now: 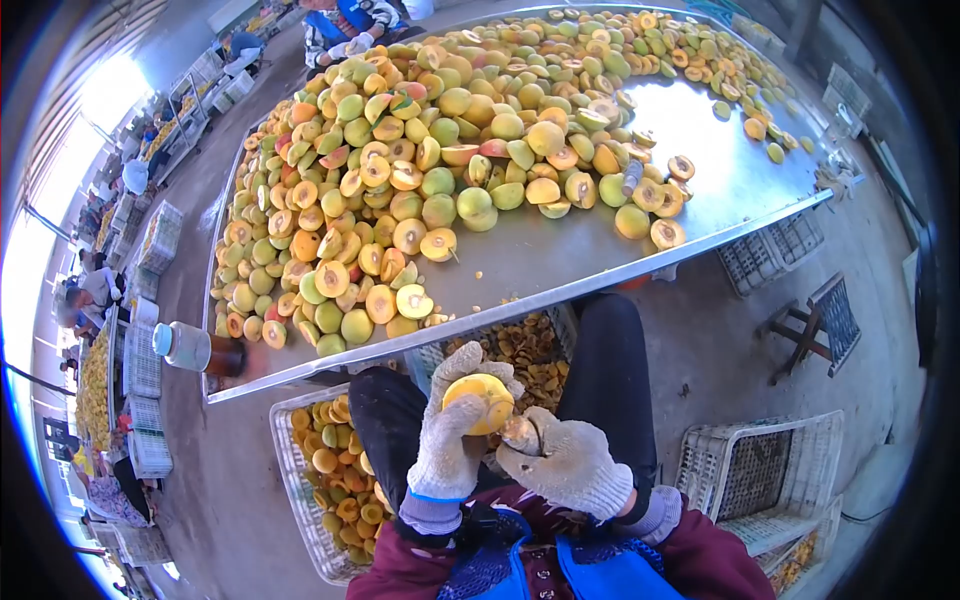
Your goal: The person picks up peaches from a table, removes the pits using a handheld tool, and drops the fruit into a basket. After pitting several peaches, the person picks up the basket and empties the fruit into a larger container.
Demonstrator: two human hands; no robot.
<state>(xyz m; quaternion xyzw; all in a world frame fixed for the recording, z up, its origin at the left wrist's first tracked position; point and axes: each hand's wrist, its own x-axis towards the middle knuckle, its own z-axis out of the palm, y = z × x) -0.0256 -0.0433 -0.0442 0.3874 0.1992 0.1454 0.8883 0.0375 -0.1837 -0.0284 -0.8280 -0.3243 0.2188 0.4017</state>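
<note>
My left hand (450, 430), in a whitish knitted glove, is closed around a yellow peach (482, 400) in front of my lap. Just to its right, my gloved right hand (570, 465) is wrapped round a small hand tool (522, 434); its brownish end and a bit of metal show, but its exact kind is hidden. The tool is close to the peach's lower edge, and I cannot tell whether they touch. Under my hands, a crate (425, 358) between my knees holds brownish peach scraps (525, 350). At my left knee stands a white crate (290, 480) of peach halves (335, 455).
A metal table (520, 265) ahead bears a big heap of whole and halved peaches (400, 180). A blue-lidded jar (185, 345) sits at its left corner. To the right are crates (760, 480) and a folding stool (820, 325). Another person (345, 25) works across the table.
</note>
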